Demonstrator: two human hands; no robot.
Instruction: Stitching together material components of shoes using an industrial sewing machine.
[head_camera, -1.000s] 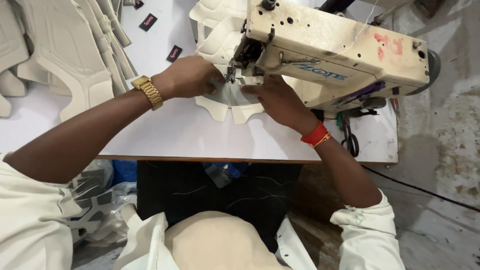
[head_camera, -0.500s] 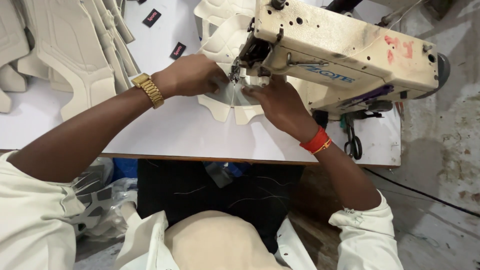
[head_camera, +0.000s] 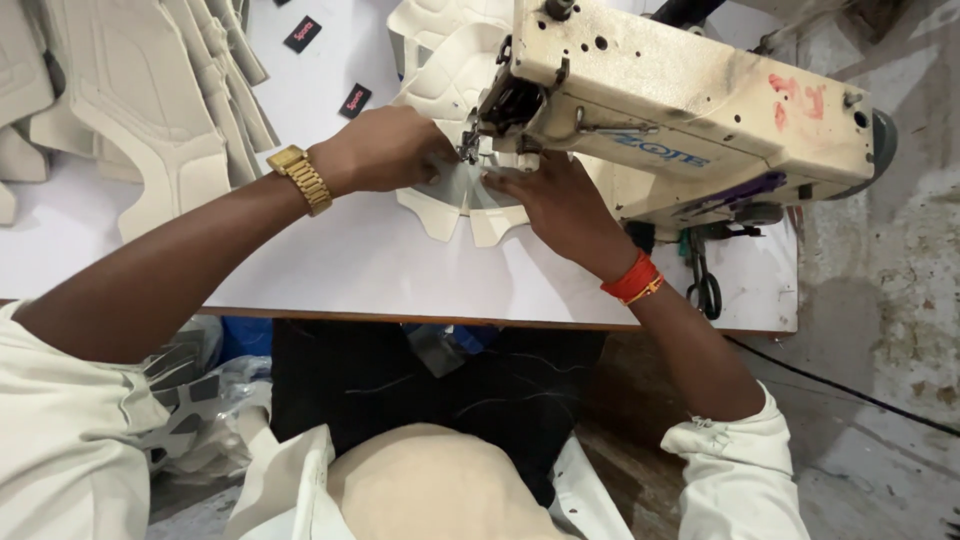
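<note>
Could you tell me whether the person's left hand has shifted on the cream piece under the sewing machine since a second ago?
No. The left hand stays beside the needle of the sewing machine, pressing the cream piece.

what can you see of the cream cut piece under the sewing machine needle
The cream cut piece lies flat on the white table, under the head of the sewing machine. It looks like thin padded or synthetic sheet, with scalloped tabs along its near edge and a greyer, shinier patch in the middle. The left hand presses on its left part and the right hand on its right, fingers close to the needle. Its far side is hidden by the machine.
</note>
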